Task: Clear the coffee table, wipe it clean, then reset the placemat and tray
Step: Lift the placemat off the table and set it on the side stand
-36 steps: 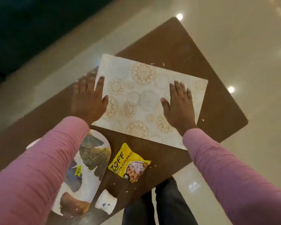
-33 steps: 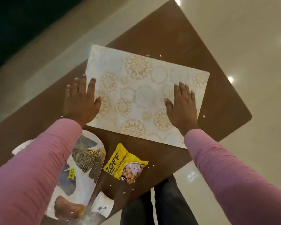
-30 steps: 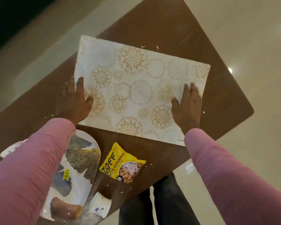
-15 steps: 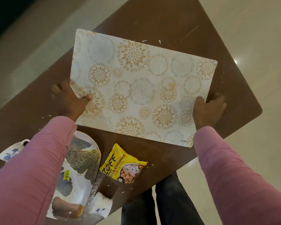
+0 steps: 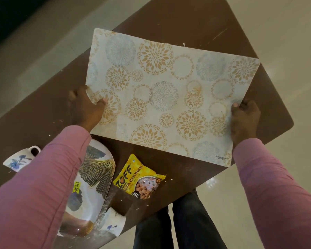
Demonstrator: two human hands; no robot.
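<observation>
one placemat, cream with gold and blue flower rounds, is held over the far half of the brown tabletop. two hands hold it: the left hand pinches its left edge, thumb on top, and the right hand pinches its right edge the same way. it seems lifted off the wood, though from above that is hard to judge. at near left lies one patterned tray, with one yellow snack packet just right of it. one floral cup lies left of the tray and a second cup at its near end. white crumbs dot the tabletop.
</observation>
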